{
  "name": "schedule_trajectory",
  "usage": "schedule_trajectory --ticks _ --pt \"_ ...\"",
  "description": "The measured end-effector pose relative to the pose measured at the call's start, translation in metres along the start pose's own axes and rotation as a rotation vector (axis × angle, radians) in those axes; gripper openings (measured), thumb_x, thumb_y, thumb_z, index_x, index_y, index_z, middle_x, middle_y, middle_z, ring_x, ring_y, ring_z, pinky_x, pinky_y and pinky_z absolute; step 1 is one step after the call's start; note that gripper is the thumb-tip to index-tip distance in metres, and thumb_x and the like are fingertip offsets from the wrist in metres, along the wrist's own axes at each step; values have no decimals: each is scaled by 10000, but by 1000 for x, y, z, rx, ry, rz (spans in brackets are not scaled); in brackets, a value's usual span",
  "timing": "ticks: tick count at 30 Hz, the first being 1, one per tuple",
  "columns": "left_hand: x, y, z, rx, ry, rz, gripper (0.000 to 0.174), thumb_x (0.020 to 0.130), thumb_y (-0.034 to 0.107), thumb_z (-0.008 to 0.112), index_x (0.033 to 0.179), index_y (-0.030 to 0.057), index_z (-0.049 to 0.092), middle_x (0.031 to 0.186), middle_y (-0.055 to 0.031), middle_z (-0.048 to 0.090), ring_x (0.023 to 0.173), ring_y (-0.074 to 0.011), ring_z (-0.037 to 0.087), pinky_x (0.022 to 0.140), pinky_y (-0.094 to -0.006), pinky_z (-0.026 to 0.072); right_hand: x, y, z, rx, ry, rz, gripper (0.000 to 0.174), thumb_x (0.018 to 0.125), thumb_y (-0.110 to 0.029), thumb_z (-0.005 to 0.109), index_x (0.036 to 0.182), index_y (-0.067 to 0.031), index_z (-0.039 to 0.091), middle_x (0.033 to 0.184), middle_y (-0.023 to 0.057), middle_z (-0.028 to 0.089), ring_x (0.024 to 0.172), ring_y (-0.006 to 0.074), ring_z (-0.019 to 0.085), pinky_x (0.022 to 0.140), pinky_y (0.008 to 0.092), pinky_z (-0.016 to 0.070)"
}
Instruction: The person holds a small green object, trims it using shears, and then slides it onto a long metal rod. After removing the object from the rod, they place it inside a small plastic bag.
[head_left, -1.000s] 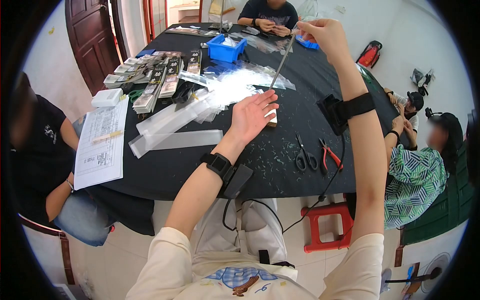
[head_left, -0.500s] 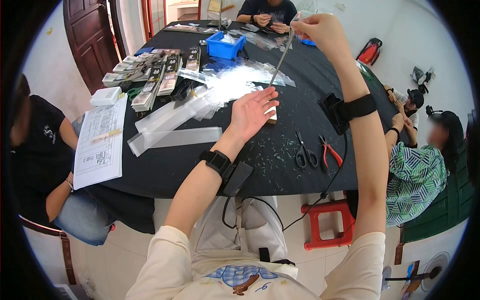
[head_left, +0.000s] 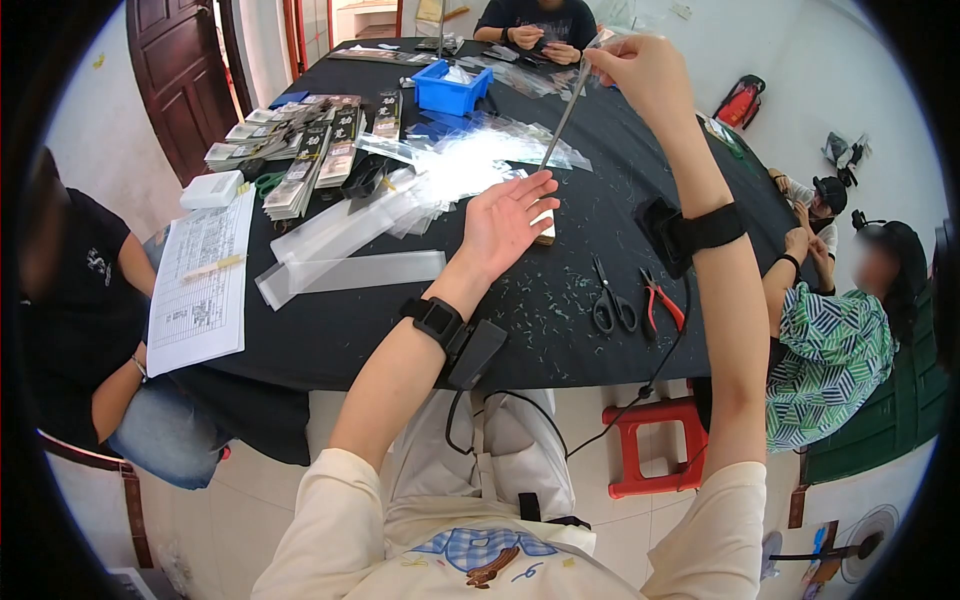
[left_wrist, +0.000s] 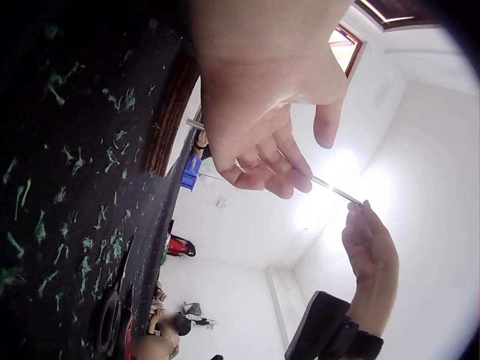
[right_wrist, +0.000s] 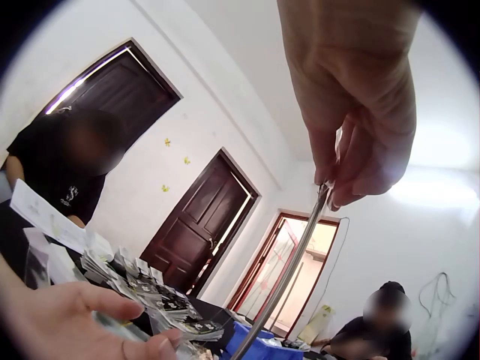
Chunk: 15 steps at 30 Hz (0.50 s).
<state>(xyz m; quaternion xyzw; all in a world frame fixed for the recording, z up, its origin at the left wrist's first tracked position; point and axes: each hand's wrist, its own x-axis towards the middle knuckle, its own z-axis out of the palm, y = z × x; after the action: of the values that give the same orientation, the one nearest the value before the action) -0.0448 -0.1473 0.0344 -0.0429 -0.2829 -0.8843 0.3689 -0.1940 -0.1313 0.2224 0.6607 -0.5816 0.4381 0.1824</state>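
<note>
High over the table, my right hand (head_left: 645, 75) pinches the upper end of a thin metal rod (head_left: 565, 120) between thumb and fingertips. The rod slants down toward my left hand (head_left: 498, 232), whose palm faces up with relaxed fingers. In the left wrist view the rod (left_wrist: 335, 189) passes behind the left fingers (left_wrist: 281, 161), and a short length shows again on the other side of the hand. Just beyond the left hand, a small block (head_left: 546, 230) stands on the table; its brown side (left_wrist: 166, 124) shows near the left palm.
Scissors (head_left: 612, 308) and red-handled pliers (head_left: 660, 308) lie on the black cloth among green scraps. Clear plastic sleeves (head_left: 350, 275), stacked printed packs (head_left: 300, 175), a blue bin (head_left: 450, 90) and paper sheets (head_left: 205, 280) occupy the left side. Other people sit around the table.
Hardly anything differs. The right forearm has shifted slightly left, the pinch on the rod holds, and the left hand keeps nearly the same pose.
</note>
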Motion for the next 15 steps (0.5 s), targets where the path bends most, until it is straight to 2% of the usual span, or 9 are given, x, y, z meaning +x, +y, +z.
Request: schedule_trajectory --ticks 3,7,9,13,15 --pt "0 0 -1 -2 2 0 398 846 270 453 1132 -1 508 1056 -88 562 964 -214 518 834 -339 401 -4 -2 4 -14 79 -58 209 677 -199 696 664 8 668 577 137 614 531 237 621 549 291 487" --pt "0 0 -2 6 2 -5 404 844 276 455 1135 0 507 1057 -88 561 965 -211 518 835 -339 400 -6 -2 6 -16 83 -30 200 679 -190 701 670 7 666 596 147 616 548 260 622 555 299 486" --pt "1 0 -2 10 5 -4 406 844 278 454 1136 1 507 1056 -88 561 965 -210 518 836 -339 399 -8 -2 8 -60 138 -120 201 689 -181 700 680 16 657 625 157 619 582 276 627 567 313 485" --pt "1 -1 -2 19 3 -1 408 845 281 451 1137 2 506 1065 -89 559 970 -209 519 838 -339 399 -14 -8 10 -88 152 -117 196 699 -162 694 692 28 647 651 168 620 617 293 630 577 328 484" --pt "1 -1 -2 18 7 -4 409 846 281 450 1140 2 504 1072 -88 558 972 -210 520 838 -339 399 -16 -7 14 -176 179 -118 199 747 -190 653 763 8 666 647 140 638 565 212 622 556 283 469"
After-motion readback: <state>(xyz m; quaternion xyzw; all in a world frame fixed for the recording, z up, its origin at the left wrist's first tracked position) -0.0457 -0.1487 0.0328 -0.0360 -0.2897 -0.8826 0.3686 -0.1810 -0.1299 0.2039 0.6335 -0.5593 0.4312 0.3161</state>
